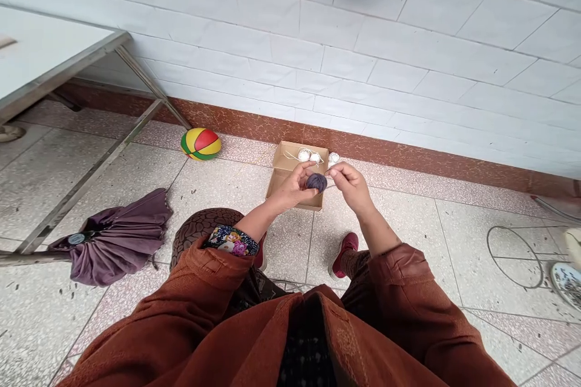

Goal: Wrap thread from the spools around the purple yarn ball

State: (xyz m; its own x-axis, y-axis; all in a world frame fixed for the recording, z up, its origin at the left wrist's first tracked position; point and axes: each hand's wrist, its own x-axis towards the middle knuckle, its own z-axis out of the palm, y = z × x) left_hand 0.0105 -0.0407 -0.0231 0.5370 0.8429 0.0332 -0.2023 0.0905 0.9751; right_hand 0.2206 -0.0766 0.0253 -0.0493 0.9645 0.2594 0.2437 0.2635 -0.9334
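Note:
My left hand (294,186) cups a small dark purple ball of yarn (316,182) in its fingers, held out in front of me above the floor. My right hand (349,184) is just to the right of the ball, thumb and fingers pinched together on what looks like a thin strand at the ball's side. Below and behind my hands an open cardboard box (285,164) lies on the tiled floor, with small white yarn balls (308,156) at its far end. Another white ball (334,158) rests just outside it.
A striped red, yellow and green ball (201,144) lies by the wall. A folded purple umbrella (115,237) lies at the left under a metal table frame (86,178). A wire ring (515,257) and a patterned plate (567,281) are at the right.

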